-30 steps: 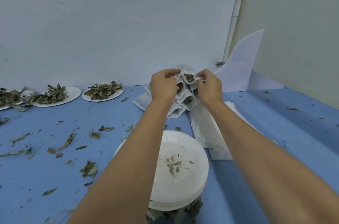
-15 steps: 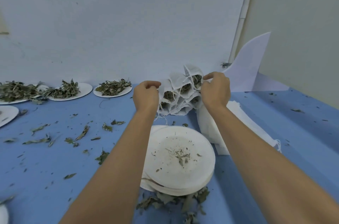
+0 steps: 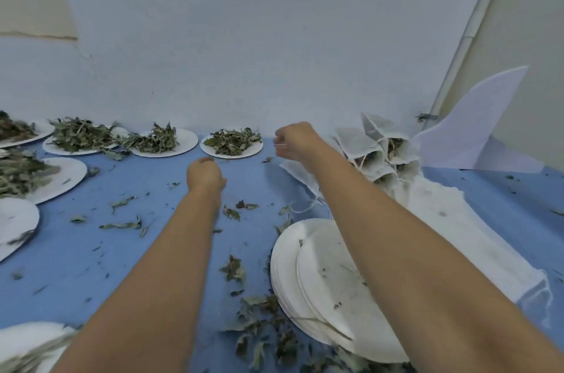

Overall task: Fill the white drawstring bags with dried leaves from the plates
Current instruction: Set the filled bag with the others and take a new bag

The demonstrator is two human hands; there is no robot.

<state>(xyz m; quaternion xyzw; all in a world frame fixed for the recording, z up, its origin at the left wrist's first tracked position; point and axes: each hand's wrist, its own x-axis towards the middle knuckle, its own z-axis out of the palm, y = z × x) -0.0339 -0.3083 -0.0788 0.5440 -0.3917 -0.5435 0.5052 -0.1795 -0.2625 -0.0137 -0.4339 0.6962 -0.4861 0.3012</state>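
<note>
Both hands sit near leaf plate (image 3: 232, 143), centre frame, likely the next source. Right hand (image 3: 297, 140) pinches a thin white drawstring (image 3: 280, 144). Left hand (image 3: 206, 172) is curled, contents can't tell. Filled bags (image 3: 381, 152) stacked centre-right, parked clear of the work area.

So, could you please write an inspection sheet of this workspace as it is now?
surface: blue table, strewn with leaf bits.
job's things: filled bags piled at the wall; flat empty bags beside them; leaf plates along the back.
clutter: stacked plates, nearly empty; loose leaves.
grips: left hand curled, contents hidden; right hand pinches a white strand.
cables: nothing seen.
surroundings: pale wall; white sheet leaning in the corner.
</note>
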